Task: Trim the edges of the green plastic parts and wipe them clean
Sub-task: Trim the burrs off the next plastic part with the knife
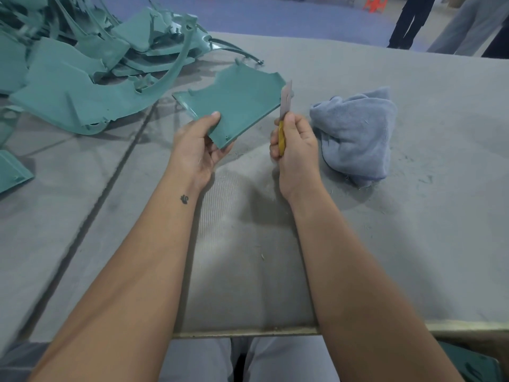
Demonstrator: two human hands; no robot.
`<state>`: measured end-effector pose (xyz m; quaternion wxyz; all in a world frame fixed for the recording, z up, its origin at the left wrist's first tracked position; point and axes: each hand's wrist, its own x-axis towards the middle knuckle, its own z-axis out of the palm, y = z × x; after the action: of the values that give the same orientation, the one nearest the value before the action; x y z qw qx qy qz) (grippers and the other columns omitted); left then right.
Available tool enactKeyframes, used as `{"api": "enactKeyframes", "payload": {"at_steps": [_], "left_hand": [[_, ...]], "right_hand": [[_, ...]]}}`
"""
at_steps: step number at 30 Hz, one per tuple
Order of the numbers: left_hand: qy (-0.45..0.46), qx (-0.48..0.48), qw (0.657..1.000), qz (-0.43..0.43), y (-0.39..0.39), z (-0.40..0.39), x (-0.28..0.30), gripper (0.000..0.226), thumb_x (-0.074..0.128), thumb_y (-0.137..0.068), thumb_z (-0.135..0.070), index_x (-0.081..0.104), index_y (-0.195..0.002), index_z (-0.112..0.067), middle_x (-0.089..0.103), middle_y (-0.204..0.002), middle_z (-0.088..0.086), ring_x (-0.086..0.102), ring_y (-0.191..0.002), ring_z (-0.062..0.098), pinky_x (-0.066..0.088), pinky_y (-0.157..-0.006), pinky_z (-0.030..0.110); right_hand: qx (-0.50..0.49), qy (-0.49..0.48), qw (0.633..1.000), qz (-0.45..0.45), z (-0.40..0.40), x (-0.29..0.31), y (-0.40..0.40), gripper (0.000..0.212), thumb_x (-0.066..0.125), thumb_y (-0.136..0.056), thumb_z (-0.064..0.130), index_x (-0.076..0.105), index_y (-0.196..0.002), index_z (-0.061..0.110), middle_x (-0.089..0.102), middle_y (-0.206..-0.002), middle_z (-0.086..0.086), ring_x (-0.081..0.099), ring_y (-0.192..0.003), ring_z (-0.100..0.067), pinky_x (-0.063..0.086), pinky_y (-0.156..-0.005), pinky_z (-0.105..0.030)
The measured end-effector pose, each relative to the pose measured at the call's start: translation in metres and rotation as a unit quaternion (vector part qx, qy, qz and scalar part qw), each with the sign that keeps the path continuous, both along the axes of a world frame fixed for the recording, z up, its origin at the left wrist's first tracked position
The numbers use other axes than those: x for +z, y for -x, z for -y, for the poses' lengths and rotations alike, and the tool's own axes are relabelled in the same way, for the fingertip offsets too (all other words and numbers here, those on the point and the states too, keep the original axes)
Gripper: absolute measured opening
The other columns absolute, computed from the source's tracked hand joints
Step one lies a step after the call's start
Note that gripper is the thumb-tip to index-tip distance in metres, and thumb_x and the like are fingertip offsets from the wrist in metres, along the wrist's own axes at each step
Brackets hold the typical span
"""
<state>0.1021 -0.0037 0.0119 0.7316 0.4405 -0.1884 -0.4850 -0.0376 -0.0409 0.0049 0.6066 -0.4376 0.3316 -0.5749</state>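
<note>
The green plastic part (237, 102) in hand is the nearest of its kind, held up off the grey table (248, 271) straight ahead of the person, between the two hands. The left hand (197, 146) grips its near lower corner, thumb on top and fingers curled beneath, so the panel juts away and to the right; that seems meant to leave the long right edge free for the blade. The right hand (296, 148) is clenched round the yellow handle of a utility knife (283, 117), whose blade stands upright just beside that edge. Whether the blade touches the plastic cannot be told. It looks poised for a trimming stroke, so this piece is probably at the cutting stage, not yet wiped.

Just right of the knife hand lies a crumpled blue-grey cloth (358, 133), close by, likely for the wipe that follows. Fine shavings fleck the table around it.

Farther off to the left sits a loose pile of green parts (82, 64), with a single part (12, 172) at the left margin. Beyond the far edge of the table, legs of standing people show.
</note>
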Motion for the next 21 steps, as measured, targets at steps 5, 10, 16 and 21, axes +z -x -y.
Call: {"api": "enactKeyframes", "payload": {"at_steps": [5,10,16,21], "left_hand": [[-0.004,0.005,0.998,0.059,-0.005,-0.001,0.003,0.005,0.061,-0.092,-0.012,0.063,-0.095,-0.015,0.073,-0.071,-0.001,0.068,-0.055,0.013,0.047,-0.044,0.017],[0.0,-0.002,0.998,0.06,-0.002,0.0,0.002,0.007,0.059,-0.092,-0.009,0.063,-0.095,-0.014,0.072,-0.072,0.0,0.068,-0.058,0.015,0.049,-0.047,0.02],[0.02,-0.015,0.999,0.024,-0.001,-0.001,0.003,0.007,0.057,-0.093,-0.01,0.062,-0.096,-0.012,0.072,-0.071,0.001,0.067,-0.057,0.015,0.048,-0.046,0.019],[0.035,-0.034,0.999,-0.002,0.0,-0.003,0.006,0.009,0.054,-0.095,-0.012,0.06,-0.101,-0.009,0.071,-0.068,0.001,0.066,-0.054,0.013,0.048,-0.044,0.019]], "right_hand": [[0.057,-0.054,0.996,0.04,-0.003,0.007,0.0,0.031,0.045,-0.1,0.033,0.054,-0.073,0.019,0.046,-0.056,0.007,0.034,-0.045,-0.006,0.022,-0.043,-0.02],[0.085,-0.108,0.99,-0.028,-0.003,0.011,-0.007,0.054,0.031,-0.104,0.038,0.031,-0.055,0.015,0.027,-0.042,0.0,0.018,-0.036,-0.012,0.012,-0.042,-0.024],[0.153,-0.118,0.981,-0.015,-0.004,0.012,-0.001,0.055,0.029,-0.103,0.024,0.028,-0.048,0.014,0.023,-0.036,0.001,0.016,-0.033,-0.011,0.009,-0.042,-0.025],[0.14,-0.112,0.983,-0.034,-0.002,0.008,-0.002,0.056,0.029,-0.102,0.031,0.034,-0.048,0.016,0.027,-0.039,0.002,0.018,-0.035,-0.011,0.011,-0.042,-0.026]]}}
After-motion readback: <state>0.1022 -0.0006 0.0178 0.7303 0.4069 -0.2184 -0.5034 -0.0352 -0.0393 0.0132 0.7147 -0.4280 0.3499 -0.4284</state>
